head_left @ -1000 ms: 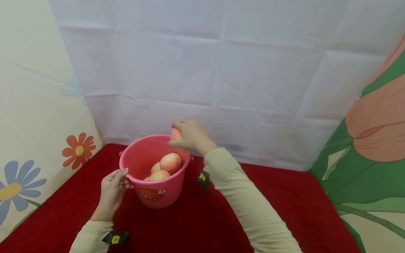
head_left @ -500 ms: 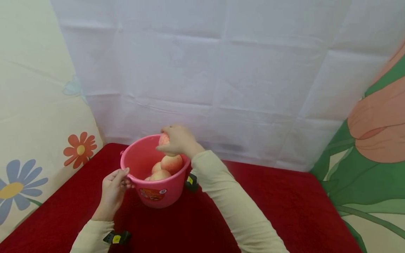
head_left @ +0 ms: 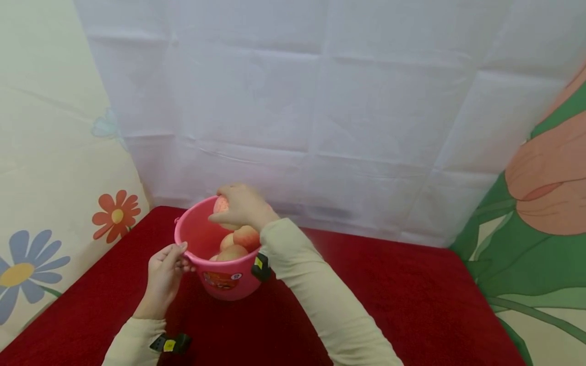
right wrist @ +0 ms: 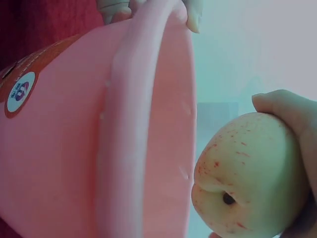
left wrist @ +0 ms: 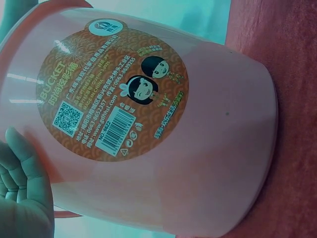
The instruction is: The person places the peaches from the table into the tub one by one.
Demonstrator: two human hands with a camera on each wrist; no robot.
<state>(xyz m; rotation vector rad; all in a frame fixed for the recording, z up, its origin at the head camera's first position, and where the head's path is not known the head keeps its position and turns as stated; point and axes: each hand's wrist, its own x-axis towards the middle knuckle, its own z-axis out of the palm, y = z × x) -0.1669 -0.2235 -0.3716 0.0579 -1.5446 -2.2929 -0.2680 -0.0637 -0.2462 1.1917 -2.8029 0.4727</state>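
Observation:
A pink bucket (head_left: 240,287) with a round orange label (left wrist: 111,91) stands upright on the red cloth, several pale, red-flushed peaches (head_left: 247,237) inside it. My left hand (head_left: 162,279) holds the near left part of the bucket's rim, thumb on top and fingers curled below. Over the mouth of the bucket, my right hand (head_left: 247,206) grips one more peach (right wrist: 250,173). In the right wrist view this peach shows red specks, a crease and a dark hole, close to the rim. The right hand and its peach partly cover the far rim in the head view.
Red cloth (head_left: 403,295) covers the table around the bucket. A creased white sheet (head_left: 366,122) hangs right behind it. Flower-printed cloths flank both sides, one at the left (head_left: 46,168) and one at the right (head_left: 540,254).
My right hand has carried its peach leftward and slightly down, from the bucket's far right rim to over the opening. The left hand keeps its hold, and the bucket stays in place.

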